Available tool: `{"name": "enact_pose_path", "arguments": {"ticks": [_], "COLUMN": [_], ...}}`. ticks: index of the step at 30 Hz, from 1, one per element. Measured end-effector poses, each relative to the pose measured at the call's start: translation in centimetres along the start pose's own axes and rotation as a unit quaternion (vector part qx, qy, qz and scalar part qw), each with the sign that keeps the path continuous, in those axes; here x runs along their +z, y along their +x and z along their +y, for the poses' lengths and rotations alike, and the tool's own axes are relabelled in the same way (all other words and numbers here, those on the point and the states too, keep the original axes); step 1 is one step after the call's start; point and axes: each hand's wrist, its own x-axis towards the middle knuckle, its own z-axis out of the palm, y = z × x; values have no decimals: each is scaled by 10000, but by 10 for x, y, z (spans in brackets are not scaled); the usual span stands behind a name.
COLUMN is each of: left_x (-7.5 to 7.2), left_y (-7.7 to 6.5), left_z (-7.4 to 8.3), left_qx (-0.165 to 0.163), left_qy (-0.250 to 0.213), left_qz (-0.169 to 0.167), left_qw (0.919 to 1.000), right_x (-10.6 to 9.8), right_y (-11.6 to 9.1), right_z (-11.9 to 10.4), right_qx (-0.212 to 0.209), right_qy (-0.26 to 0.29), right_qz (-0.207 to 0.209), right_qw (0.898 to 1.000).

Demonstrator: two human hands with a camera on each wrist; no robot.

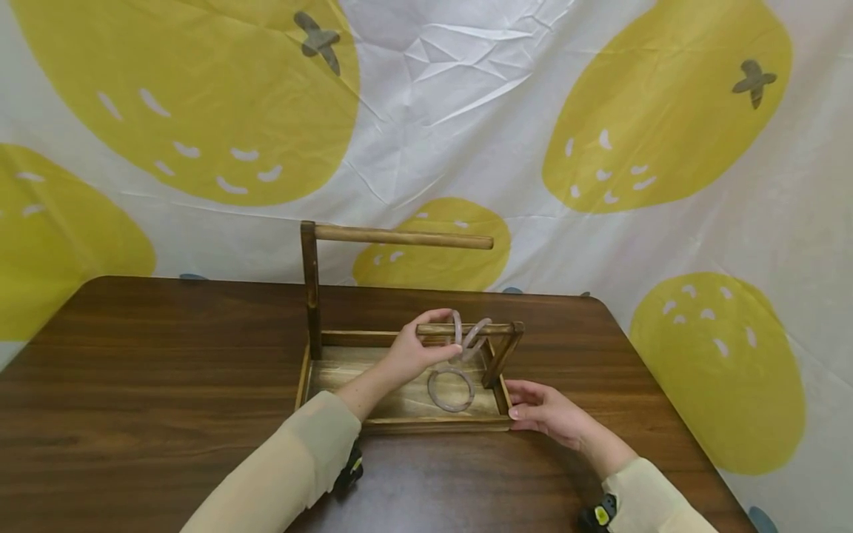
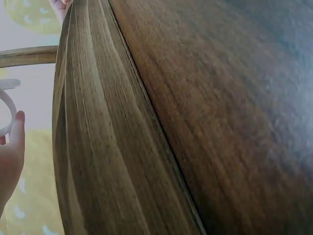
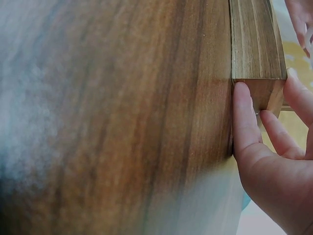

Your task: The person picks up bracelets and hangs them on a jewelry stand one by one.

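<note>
Background: white cloth backdrop (image 1: 460,148) printed with large yellow fruits, hung behind a dark brown wooden table (image 1: 166,355) with rounded far corners. On the table, a wooden two-bar stand: shallow tray (image 1: 433,426) as base, taller post (image 1: 310,289) at left with upper bar (image 1: 406,237) running rightward, shorter post (image 1: 502,359) at right with lower bar (image 1: 506,329) running leftward.

Left hand (image 1: 415,354): extended from lower left over the tray, forearm in a pale cream sleeve (image 1: 313,444). Fingers above, thumb below, pinching a first bangle (image 1: 457,326), pale and translucent, at the lower bar near its free end. Held upright, edge roughly toward the head camera; whether fully threaded round the bar, cannot tell.

Just right of the fingertips, between the first bangle and the shorter post: a second bangle (image 1: 474,334), tilted, at the same bar. Below the left hand: a third bangle (image 1: 452,409), lying on the tray floor near the right end.

Right hand (image 1: 549,414): reaching in from lower right, fingers extended and slightly apart, touching the tray's right end, thumb at the front corner. Not wrapped round anything
</note>
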Motion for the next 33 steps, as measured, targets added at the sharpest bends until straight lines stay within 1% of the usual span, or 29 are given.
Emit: {"name": "enact_pose_path", "arguments": {"ticks": [1, 7, 11, 15, 18, 24, 26, 30, 33], "left_x": [0, 3, 4, 4, 3, -4, -6, -10, -12], "left_y": [0, 1, 2, 2, 1, -1, -2, -3, -4], "left_z": [0, -1, -1, -2, -2, 0, 1, 1, 1], "left_qx": [-9, 52, 61, 72, 93, -41, -98, -92, -108], "left_qy": [13, -373, -479, -470, -334, 59, 211, 453, 533], "left_qz": [-5, -123, -186, -216, -228, -354, -336, -262, -228], "left_qw": [10000, 9992, 9987, 9986, 9991, 9993, 9992, 9986, 9983], "right_x": [0, -1, -2, -3, -3, -2, -2, -2, -2], "right_y": [0, 0, 0, 0, 1, 0, 0, -1, -1], "right_z": [0, 1, 1, 3, 3, 2, 1, 0, 1], "right_qx": [-3, -1, 44, 65, 53, 59, 46, 43, 59], "right_qy": [2, -29, -56, -42, -44, -26, -25, -33, -38], "right_qz": [-2, 18, 59, 75, 59, 49, 44, 39, 45], "right_qw": [10000, 10000, 10000, 9999, 10000, 10000, 10000, 10000, 10000]}}
